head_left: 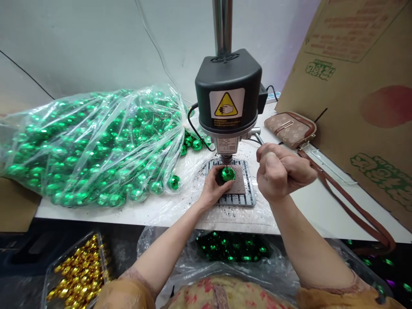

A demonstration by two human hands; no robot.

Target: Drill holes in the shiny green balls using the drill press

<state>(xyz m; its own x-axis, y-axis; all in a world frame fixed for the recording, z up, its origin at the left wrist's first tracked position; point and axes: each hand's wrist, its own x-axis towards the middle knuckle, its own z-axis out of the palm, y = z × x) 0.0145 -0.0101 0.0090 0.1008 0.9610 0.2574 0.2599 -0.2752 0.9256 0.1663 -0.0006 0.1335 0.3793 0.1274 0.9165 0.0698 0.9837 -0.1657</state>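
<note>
Table: from my remote seat I see one white table (312, 210), dark chips scattered around the press;
Carton: one brown cardboard box (347, 116) with green print walls off the right side;
Bag: one clear plastic bag (96, 146) crowds the left, its shiny green faceted balls too many for me to count;
Press: one black-housed drill press (228, 77) stands in the middle, its head blocking my view behind;
Tray: one clear plastic tray (103, 257) of gold balls sits below the table, left; uncountable;
Purse: one tan patterned purse (289, 128) with a brown strap lies beside the carton;
Right hand: one fist (283, 169), clenched on the silver metal lever (257, 136);
Left hand: one hand (213, 186), thumb and fingers grasping the worked ball;
Worked ball: one shiny green faceted ball (228, 174), under the chuck, over the flat brown square board (237, 184)
</note>
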